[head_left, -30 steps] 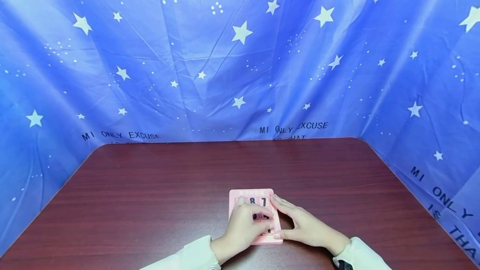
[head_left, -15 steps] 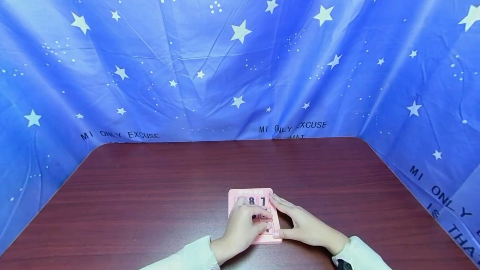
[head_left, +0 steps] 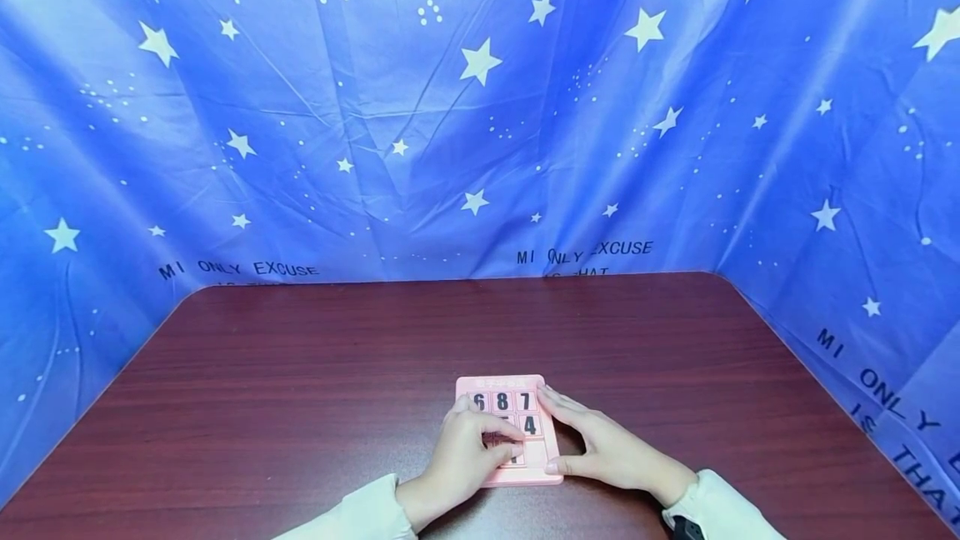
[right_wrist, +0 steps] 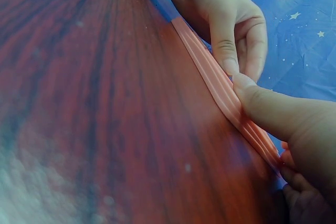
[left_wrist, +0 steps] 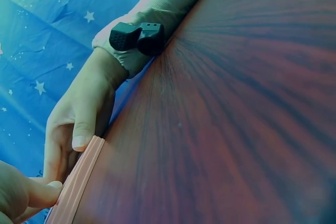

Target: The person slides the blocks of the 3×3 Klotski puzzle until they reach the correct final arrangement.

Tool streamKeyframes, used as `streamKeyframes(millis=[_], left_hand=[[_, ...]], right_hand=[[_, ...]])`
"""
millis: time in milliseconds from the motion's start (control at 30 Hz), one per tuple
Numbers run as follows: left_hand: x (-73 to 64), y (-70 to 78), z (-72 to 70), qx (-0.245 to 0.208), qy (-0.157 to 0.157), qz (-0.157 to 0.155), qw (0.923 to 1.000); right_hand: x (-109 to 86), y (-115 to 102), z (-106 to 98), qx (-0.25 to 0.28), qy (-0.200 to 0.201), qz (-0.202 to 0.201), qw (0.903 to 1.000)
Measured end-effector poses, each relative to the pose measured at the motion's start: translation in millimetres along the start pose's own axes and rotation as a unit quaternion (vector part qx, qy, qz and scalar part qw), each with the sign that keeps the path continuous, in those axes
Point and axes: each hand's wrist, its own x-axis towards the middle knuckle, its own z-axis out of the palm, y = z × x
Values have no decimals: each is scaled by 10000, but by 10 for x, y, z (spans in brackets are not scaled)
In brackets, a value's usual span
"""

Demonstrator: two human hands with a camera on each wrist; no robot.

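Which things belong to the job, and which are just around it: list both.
In the job: pink puzzle board, number tiles, left fingers, right fingers.
Just around: dark red table, starry blue backdrop, pale sleeves, black device on right cuff.

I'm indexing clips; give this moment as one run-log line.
left hand: fingers over number tiles; right hand: holds right side of puzzle board; puzzle board: flat on table; top row: 6, 8, 7

You face blue star-printed cloth (head_left: 375, 82), hung at ten, twelve and two o'clock around your shiny, wood-grained, red-brown worktop (head_left: 300, 373).
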Motion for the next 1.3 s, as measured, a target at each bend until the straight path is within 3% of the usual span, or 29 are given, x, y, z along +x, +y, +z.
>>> streamKeyframes(millis=[333,533,767,967,1300], left_hand=[[-16,-55,-60,-56,-21,-176,9998],[83,-85,-19,-216,28,-115,9997],[216,-81,79,60,175,63,9998],[285,-51,99,92,62,84,9999],[267,-14,85,139,0,105,9998]], right_hand=[[18,8,14,50,-35,83,9999],[11,9,1,70,-66,183,9998],[5,14,3,83,-6,20,10000],[-8,19,18,103,80,-52,9999],[6,5,5,86,43,-44,9999]])
